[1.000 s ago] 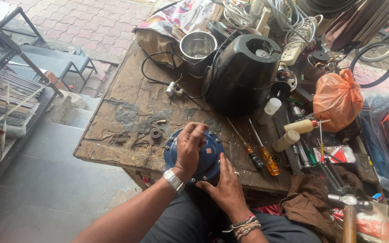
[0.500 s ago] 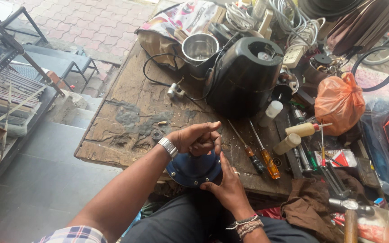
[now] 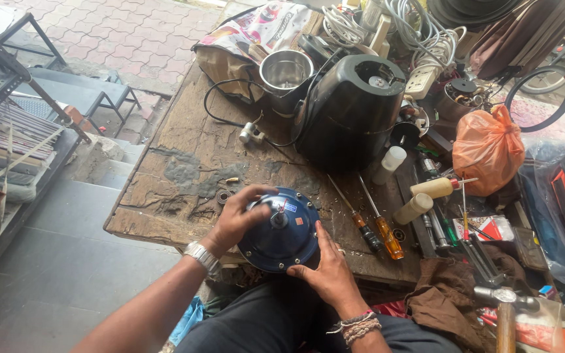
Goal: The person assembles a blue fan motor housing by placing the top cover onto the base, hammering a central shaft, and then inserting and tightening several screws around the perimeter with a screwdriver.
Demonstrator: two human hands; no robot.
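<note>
1. While the left hand (image 3: 240,212) curls over its top, one blue round motor housing (image 3: 281,230) sits at the desk (image 3: 184,170) front edge; it looks heavy, rigid and smooth, best gripped by the rim.
2. Right hand (image 3: 327,271) lies open against its side.
3. Two screwdrivers (image 3: 369,219) lie just right.

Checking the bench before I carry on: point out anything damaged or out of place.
The wooden tabletop is cracked and patchy, strewn with chips. A small bearing lies loose beside the left hand, which holds the blue round motor housing with the right hand.
</note>
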